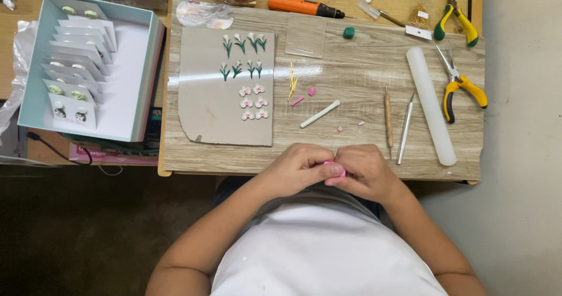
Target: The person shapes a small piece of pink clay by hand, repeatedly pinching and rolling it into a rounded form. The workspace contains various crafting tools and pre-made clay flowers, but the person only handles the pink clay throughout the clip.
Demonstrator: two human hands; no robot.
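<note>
Wood-grain work board [363, 73] fills the centre of the head view, resting on a desk, with grey floor at the right edge of the frame.

Lower centre — both hands meet at the near edge of the board. Left hand [295, 168] and right hand [366, 172] are curled with fingertips pressed together, pinching a small pink clay piece [333, 168] between them. The piece sits just above the person's white shirt.

Centre of the board: a white clay rod [320, 114] lies tilted, with pink crumbs [304, 97] near it and thin yellow strands [291, 84] just above. To the right lie a wooden-handled tool [387, 117] and a metal tool [405, 129], side by side, then a long white roller [431, 104].

Left of centre — a grey cardboard sheet [205, 108] carries green-stemmed flowers [243, 53] and small white-pink blossoms [253, 101] in rows.

Upper left: a pale blue box [140, 79] holds upright cards with small earrings.

Upper right: two yellow-handled pliers [462, 88]. Top centre: an orange rotary tool [298, 6] and a small green block [349, 32].
</note>
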